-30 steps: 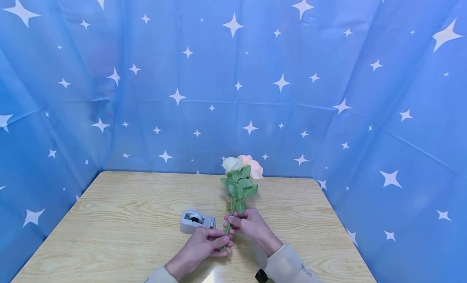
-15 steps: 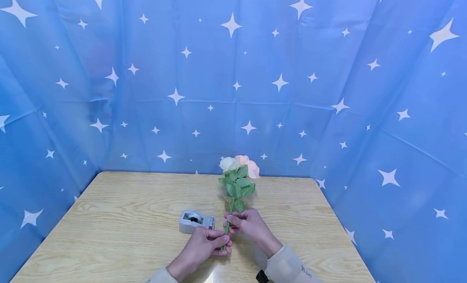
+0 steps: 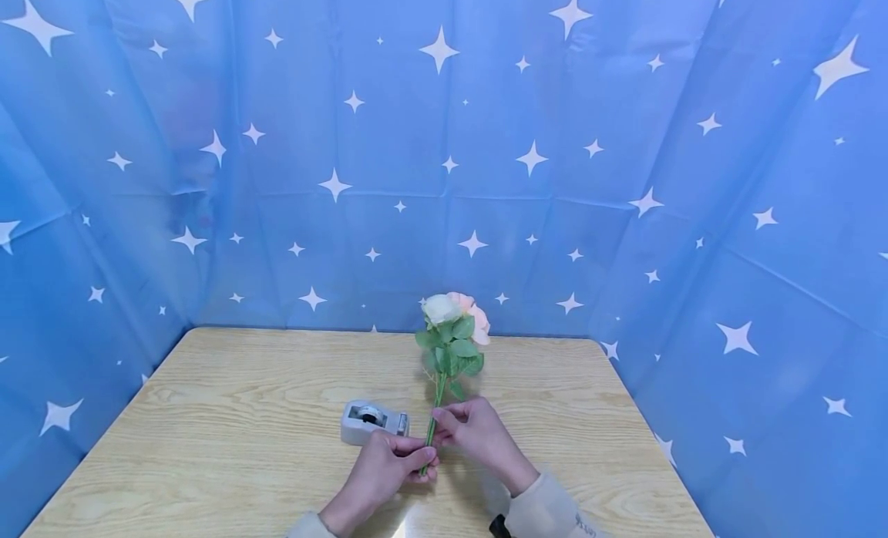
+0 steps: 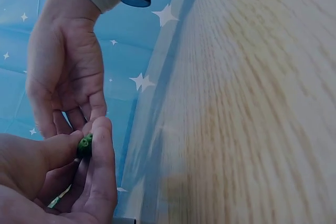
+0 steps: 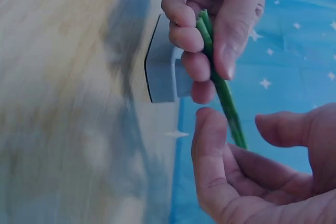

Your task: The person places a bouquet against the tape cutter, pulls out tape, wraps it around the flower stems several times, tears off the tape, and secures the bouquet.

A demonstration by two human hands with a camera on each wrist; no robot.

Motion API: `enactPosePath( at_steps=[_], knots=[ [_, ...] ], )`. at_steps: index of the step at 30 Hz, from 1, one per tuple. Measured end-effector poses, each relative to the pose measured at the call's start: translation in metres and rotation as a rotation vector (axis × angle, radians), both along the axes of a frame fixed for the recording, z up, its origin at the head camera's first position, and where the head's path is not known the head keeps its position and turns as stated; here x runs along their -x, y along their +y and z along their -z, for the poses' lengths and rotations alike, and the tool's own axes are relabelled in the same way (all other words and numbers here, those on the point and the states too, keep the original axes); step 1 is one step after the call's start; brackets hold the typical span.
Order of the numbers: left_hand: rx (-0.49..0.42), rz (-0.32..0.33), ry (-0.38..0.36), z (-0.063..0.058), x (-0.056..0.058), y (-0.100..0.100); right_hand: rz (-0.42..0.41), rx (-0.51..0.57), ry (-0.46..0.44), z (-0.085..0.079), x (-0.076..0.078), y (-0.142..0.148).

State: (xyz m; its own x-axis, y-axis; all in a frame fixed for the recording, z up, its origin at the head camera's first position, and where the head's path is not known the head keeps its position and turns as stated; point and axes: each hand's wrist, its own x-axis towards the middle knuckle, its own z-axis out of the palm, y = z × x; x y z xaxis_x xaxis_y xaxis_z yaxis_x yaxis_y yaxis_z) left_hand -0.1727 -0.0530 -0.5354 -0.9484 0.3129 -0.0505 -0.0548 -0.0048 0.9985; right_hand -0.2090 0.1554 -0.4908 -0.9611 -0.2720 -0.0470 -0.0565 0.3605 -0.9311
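Note:
My left hand (image 3: pixel 375 470) pinches the green stems (image 5: pixel 224 98) of a small bunch of roses near their cut ends. The bunch tilts up and away, with a white rose (image 3: pixel 442 310), pink blooms (image 3: pixel 481 327) and green leaves (image 3: pixel 449 347) at its top. Just above the left hand is my right hand (image 3: pixel 482 439). In the right wrist view its thumb (image 5: pixel 281 128) stands apart from the stems, its fingers loosely bent around them. From the left wrist view, the stem ends (image 4: pixel 85 144) show between left thumb and fingers.
A grey tape dispenser (image 3: pixel 354 431) with a roll in it stands on the wooden table (image 3: pixel 243 415), close to the left hand. Blue curtains (image 3: pixel 388 137) with white stars enclose the table's back and sides.
The blooms have turned a little about the stems, the white rose shifting slightly right over the pink. My right hand's fingers have loosened from the stems. The left hand stays nearly in place.

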Motion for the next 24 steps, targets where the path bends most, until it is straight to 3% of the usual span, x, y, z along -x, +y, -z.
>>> enactPosePath(
  at_steps=[6,24],
  knots=[
    [0.036,-0.031,0.048,-0.001,0.000,0.001,0.004,-0.056,0.074,-0.002,0.001,0.001],
    [0.143,-0.064,0.112,0.000,-0.001,0.005,0.033,-0.058,0.028,0.006,0.011,-0.007]
  ],
)
